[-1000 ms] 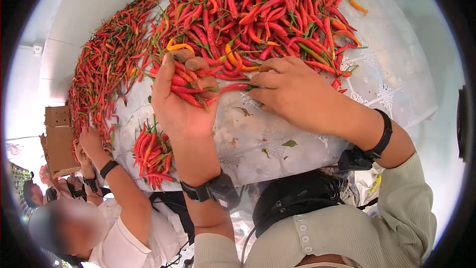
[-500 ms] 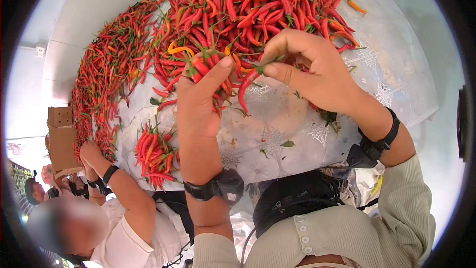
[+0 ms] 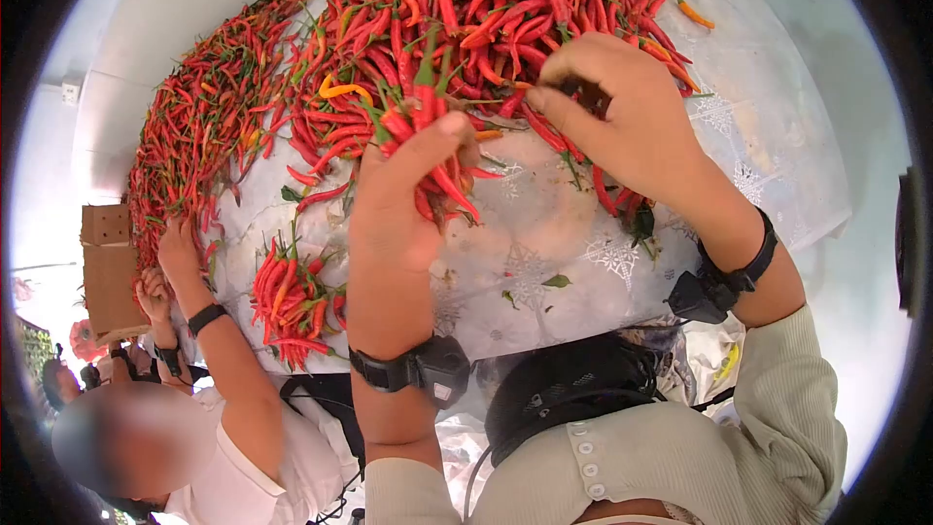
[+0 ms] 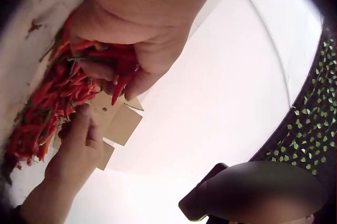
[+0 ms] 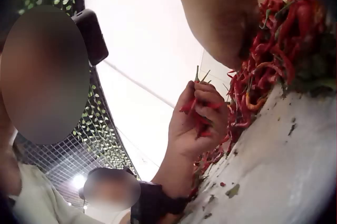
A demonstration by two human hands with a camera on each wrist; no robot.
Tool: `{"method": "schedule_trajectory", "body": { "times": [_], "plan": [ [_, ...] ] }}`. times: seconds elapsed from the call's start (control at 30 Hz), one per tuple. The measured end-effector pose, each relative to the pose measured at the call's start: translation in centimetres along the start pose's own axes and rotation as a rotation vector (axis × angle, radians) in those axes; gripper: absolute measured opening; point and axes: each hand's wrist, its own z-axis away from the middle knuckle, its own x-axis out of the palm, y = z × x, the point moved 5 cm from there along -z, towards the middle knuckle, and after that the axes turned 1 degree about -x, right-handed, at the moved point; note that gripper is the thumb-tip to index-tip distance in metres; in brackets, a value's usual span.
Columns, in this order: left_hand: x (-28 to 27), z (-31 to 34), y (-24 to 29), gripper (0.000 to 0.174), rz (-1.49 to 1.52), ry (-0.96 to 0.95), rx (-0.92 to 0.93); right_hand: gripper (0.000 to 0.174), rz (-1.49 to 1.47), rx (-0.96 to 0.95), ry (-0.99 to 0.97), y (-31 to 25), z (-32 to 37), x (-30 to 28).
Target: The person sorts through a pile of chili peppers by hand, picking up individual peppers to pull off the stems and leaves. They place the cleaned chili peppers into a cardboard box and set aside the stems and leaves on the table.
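Note:
In the head view my left hand [image 3: 398, 209] grips a bunch of red chili peppers [image 3: 428, 117], their green stems pointing up and away from me. The thumb lies across the bunch, and the left wrist view shows chili tips poking out between thumb and fingers. My right hand [image 3: 627, 122] is at the near edge of a large heap of red chilies [image 3: 486, 15]. Its thumb and fingers are curved and slightly apart, with loose chilies [image 3: 549, 126] right under the thumb. In the right wrist view the right fingers are hidden behind the hand.
A small bundle of chilies [image 3: 287, 297] lies on the white snowflake-patterned tablecloth [image 3: 525, 272] left of my left forearm. Beyond it a second chili heap [image 3: 209, 107] stretches along the left, where another person's hands [image 3: 175, 258] work beside a cardboard box [image 3: 112, 282].
My left hand turned over, its thumb now across the bunch. The right hand picked up a chili, brought it to the left hand, then moved up to the heap without it.

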Motion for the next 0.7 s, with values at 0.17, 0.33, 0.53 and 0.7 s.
{"method": "schedule_trajectory", "body": {
  "times": [0.17, 0.33, 0.53, 0.7],
  "plan": [
    [0.1, -0.1, 0.1, 0.021, 0.146, 0.018, 0.029, 0.017, 0.363, -0.107, -0.147, 0.1, 1.1, 1.5],
    [0.6, 0.0, 0.1, 0.016, 0.179, -0.01, 0.001, 0.017, 0.315, -0.102, -0.208, -0.1, 1.2, 1.7],
    [0.1, -0.3, 0.0, 0.015, 0.167, 0.027, -0.012, 0.013, 0.151, -0.049, -0.146, -0.3, 0.6, 1.1],
    [-1.0, -0.6, -0.3, 0.019, 0.074, 0.017, -0.056, 0.023, -0.268, 0.107, -0.13, -0.4, 0.3, 1.3]
  ]
}}
